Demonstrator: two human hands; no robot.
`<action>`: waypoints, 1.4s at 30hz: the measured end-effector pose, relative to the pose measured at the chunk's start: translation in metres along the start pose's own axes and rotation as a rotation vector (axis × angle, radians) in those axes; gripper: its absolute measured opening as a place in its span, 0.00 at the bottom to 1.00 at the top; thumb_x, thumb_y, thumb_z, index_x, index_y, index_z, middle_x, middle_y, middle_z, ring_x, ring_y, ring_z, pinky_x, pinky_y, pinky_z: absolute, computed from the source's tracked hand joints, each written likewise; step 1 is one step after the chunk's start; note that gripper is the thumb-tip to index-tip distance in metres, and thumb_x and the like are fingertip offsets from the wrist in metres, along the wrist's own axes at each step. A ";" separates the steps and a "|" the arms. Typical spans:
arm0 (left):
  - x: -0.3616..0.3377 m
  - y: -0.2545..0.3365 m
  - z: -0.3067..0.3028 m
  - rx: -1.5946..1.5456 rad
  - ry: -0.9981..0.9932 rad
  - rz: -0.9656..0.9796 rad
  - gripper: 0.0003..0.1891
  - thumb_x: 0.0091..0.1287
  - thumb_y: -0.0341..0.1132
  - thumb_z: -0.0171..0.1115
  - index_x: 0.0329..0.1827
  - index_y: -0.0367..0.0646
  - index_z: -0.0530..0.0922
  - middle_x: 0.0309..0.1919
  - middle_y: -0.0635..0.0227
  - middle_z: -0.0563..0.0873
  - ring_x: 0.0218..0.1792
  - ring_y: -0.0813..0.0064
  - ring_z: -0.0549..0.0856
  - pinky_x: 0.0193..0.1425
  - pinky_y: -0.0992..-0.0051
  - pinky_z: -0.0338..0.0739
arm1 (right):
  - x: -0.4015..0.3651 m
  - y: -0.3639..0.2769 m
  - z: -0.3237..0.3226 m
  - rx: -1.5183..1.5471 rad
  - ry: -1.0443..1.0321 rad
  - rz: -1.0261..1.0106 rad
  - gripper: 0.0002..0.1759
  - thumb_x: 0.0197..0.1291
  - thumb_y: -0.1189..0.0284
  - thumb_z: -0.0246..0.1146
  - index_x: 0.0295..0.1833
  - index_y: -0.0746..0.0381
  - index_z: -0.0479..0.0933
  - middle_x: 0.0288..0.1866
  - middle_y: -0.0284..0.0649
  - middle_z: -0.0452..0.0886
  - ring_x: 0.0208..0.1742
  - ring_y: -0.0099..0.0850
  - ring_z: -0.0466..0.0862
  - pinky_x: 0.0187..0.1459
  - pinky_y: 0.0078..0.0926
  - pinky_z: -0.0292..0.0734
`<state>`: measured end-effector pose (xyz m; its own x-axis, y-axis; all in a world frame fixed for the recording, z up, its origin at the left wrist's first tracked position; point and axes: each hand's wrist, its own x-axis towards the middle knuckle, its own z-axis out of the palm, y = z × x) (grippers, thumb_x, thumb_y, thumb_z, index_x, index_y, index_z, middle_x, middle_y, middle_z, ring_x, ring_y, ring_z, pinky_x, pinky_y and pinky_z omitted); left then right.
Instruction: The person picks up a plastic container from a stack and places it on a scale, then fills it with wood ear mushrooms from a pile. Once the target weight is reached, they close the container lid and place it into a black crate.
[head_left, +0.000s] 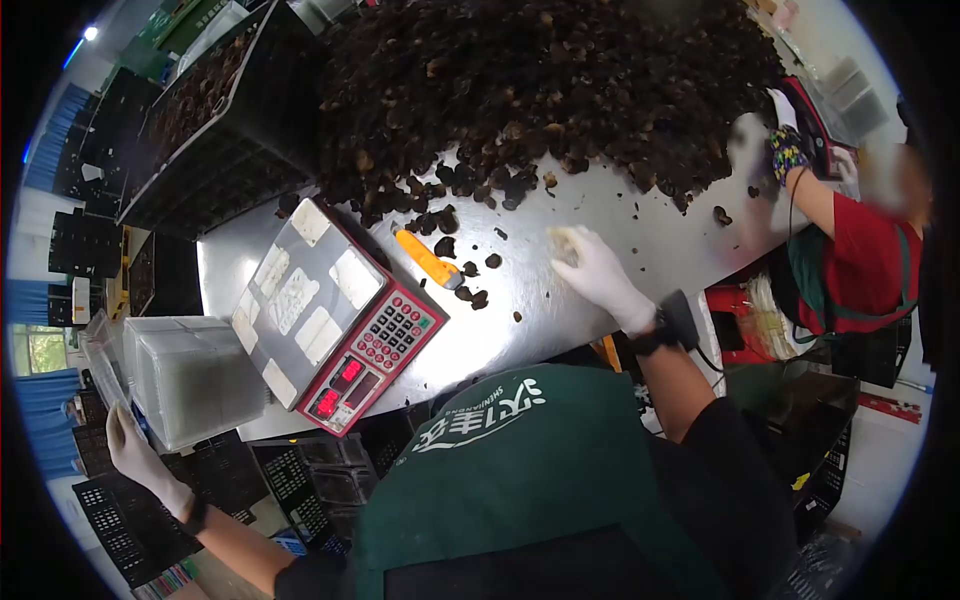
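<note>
My left hand [148,462], in a white glove, grips the lower end of a clear plastic tray [102,362] at the far left. Beside that tray stands a stack of clear plastic boxes [190,380]. My right hand [603,282], also gloved, is over the metal table [540,340], its fingers loosely bent and apart, with nothing visible in them. A scale [330,320] with red lit digits lies between my hands. An orange-handled tool [428,259] rests to the right of the scale, near loose dark pieces.
A large heap of dark, fungus-like pieces [560,90] covers the table's far side. A black crate [225,125] stands behind the scale. At the right, a co-worker in a red shirt [872,245] reaches to another scale [815,120]. Black crates [320,480] stand below the near edge.
</note>
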<state>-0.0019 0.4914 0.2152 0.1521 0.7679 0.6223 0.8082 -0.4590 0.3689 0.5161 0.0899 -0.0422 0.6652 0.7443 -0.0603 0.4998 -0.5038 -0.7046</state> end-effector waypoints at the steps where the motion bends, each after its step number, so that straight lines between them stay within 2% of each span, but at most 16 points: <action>1: -0.017 0.032 0.003 0.023 0.121 0.046 0.10 0.73 0.29 0.63 0.52 0.33 0.85 0.46 0.62 0.90 0.45 0.73 0.86 0.54 0.75 0.80 | 0.014 0.002 0.004 -0.119 0.084 -0.079 0.28 0.57 0.67 0.68 0.65 0.58 0.75 0.62 0.45 0.80 0.62 0.40 0.79 0.60 0.35 0.77; 7: -0.158 0.151 0.121 -0.123 -0.315 0.309 0.10 0.61 0.17 0.67 0.44 0.37 0.87 0.39 0.64 0.88 0.43 0.70 0.85 0.49 0.72 0.80 | 0.107 -0.005 0.037 -0.152 0.258 -0.255 0.33 0.53 0.67 0.72 0.67 0.53 0.74 0.71 0.44 0.70 0.70 0.46 0.71 0.67 0.42 0.73; 9: -0.189 0.164 0.149 -0.013 -0.607 0.187 0.15 0.60 0.20 0.69 0.51 0.39 0.85 0.45 0.59 0.87 0.47 0.63 0.85 0.54 0.71 0.79 | 0.126 0.009 0.049 -0.248 0.149 -0.332 0.28 0.51 0.69 0.72 0.61 0.53 0.78 0.67 0.43 0.74 0.70 0.46 0.70 0.69 0.41 0.70; 11: -0.212 0.178 0.162 -0.096 -0.607 0.210 0.26 0.60 0.21 0.69 0.64 0.40 0.78 0.59 0.54 0.81 0.60 0.53 0.80 0.65 0.62 0.75 | 0.145 0.026 0.051 -0.182 -0.009 -0.373 0.27 0.49 0.67 0.73 0.58 0.53 0.79 0.66 0.41 0.76 0.69 0.44 0.71 0.68 0.41 0.70; 14: -0.231 0.188 0.164 -0.025 -0.543 0.155 0.28 0.60 0.20 0.67 0.66 0.41 0.77 0.63 0.54 0.78 0.65 0.51 0.76 0.69 0.60 0.71 | 0.160 0.031 0.047 -0.072 -0.019 -0.392 0.29 0.49 0.66 0.74 0.60 0.52 0.79 0.68 0.39 0.74 0.71 0.42 0.70 0.70 0.45 0.68; 17: -0.235 0.198 0.161 0.026 -0.508 0.126 0.28 0.60 0.20 0.66 0.66 0.42 0.76 0.64 0.53 0.77 0.66 0.51 0.75 0.69 0.59 0.71 | 0.186 -0.001 0.030 -0.178 0.159 -0.622 0.33 0.48 0.61 0.75 0.63 0.50 0.78 0.72 0.41 0.72 0.74 0.44 0.67 0.72 0.56 0.62; 20: -0.235 0.210 0.159 0.035 -0.501 0.108 0.28 0.60 0.19 0.66 0.66 0.42 0.76 0.65 0.53 0.76 0.67 0.51 0.75 0.70 0.60 0.71 | 0.219 -0.019 0.034 -0.318 0.110 -0.627 0.36 0.48 0.51 0.75 0.66 0.44 0.78 0.76 0.45 0.67 0.76 0.49 0.64 0.71 0.69 0.59; 23: -0.236 0.215 0.161 0.071 -0.499 0.099 0.28 0.60 0.19 0.66 0.66 0.42 0.77 0.66 0.53 0.76 0.67 0.51 0.75 0.70 0.60 0.71 | 0.229 -0.009 0.044 -0.345 -0.067 -0.683 0.31 0.51 0.51 0.73 0.63 0.46 0.80 0.74 0.44 0.69 0.75 0.47 0.66 0.69 0.65 0.64; 25: -0.236 0.218 0.160 0.076 -0.491 0.087 0.28 0.60 0.19 0.65 0.66 0.42 0.77 0.66 0.53 0.76 0.67 0.51 0.75 0.70 0.60 0.71 | 0.223 0.013 0.055 -0.267 0.080 -0.723 0.22 0.50 0.61 0.74 0.53 0.48 0.83 0.66 0.38 0.76 0.65 0.39 0.74 0.58 0.44 0.79; 28: -0.238 0.217 0.161 0.088 -0.497 0.091 0.27 0.60 0.19 0.66 0.65 0.43 0.77 0.66 0.52 0.76 0.66 0.51 0.76 0.69 0.60 0.73 | 0.214 0.019 0.047 -0.225 0.040 -0.630 0.18 0.42 0.68 0.76 0.43 0.49 0.84 0.52 0.28 0.79 0.54 0.35 0.78 0.42 0.32 0.85; 32: -0.231 0.217 0.159 0.004 -0.505 0.104 0.27 0.60 0.18 0.65 0.65 0.43 0.78 0.64 0.52 0.77 0.66 0.52 0.76 0.69 0.61 0.72 | 0.235 0.012 0.052 -0.001 0.216 -0.488 0.08 0.49 0.68 0.72 0.37 0.53 0.87 0.40 0.34 0.84 0.47 0.35 0.83 0.42 0.32 0.82; 35: -0.221 0.208 0.154 -0.038 -0.456 0.159 0.26 0.61 0.18 0.64 0.65 0.41 0.78 0.64 0.52 0.78 0.66 0.52 0.76 0.70 0.61 0.71 | 0.241 -0.003 0.034 0.488 0.061 -0.088 0.10 0.56 0.67 0.71 0.43 0.57 0.88 0.39 0.36 0.88 0.43 0.32 0.86 0.43 0.27 0.80; 36: -0.217 0.205 0.152 -0.045 -0.440 0.190 0.26 0.61 0.17 0.62 0.64 0.39 0.78 0.64 0.52 0.78 0.66 0.53 0.76 0.70 0.61 0.70 | 0.238 -0.009 0.030 0.878 -0.044 0.088 0.14 0.62 0.66 0.69 0.47 0.64 0.87 0.39 0.38 0.90 0.38 0.28 0.87 0.42 0.23 0.79; 37: -0.212 0.204 0.149 -0.103 -0.439 0.182 0.24 0.62 0.17 0.62 0.64 0.37 0.78 0.64 0.52 0.78 0.66 0.53 0.76 0.70 0.61 0.70 | 0.235 -0.014 0.028 0.995 0.030 0.083 0.14 0.66 0.65 0.66 0.44 0.66 0.87 0.37 0.34 0.89 0.31 0.27 0.85 0.35 0.24 0.79; 41: -0.210 0.179 0.149 -0.123 -0.432 0.210 0.18 0.65 0.22 0.60 0.59 0.37 0.80 0.60 0.53 0.80 0.64 0.52 0.78 0.71 0.58 0.68 | 0.216 -0.024 0.005 1.842 -0.454 0.413 0.17 0.72 0.61 0.58 0.50 0.63 0.83 0.40 0.41 0.87 0.32 0.28 0.85 0.23 0.18 0.76; 42: -0.210 0.171 0.151 -0.128 -0.450 0.228 0.17 0.66 0.23 0.60 0.58 0.38 0.81 0.58 0.54 0.80 0.63 0.53 0.78 0.71 0.56 0.67 | 0.209 -0.033 0.003 1.854 -0.380 0.422 0.17 0.72 0.61 0.57 0.51 0.63 0.82 0.43 0.42 0.87 0.34 0.28 0.85 0.23 0.19 0.76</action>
<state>0.1905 0.3193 0.0433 0.5688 0.7449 0.3488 0.6540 -0.6667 0.3575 0.6369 0.2638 -0.0340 0.3034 0.8877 -0.3463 -0.9210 0.1800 -0.3455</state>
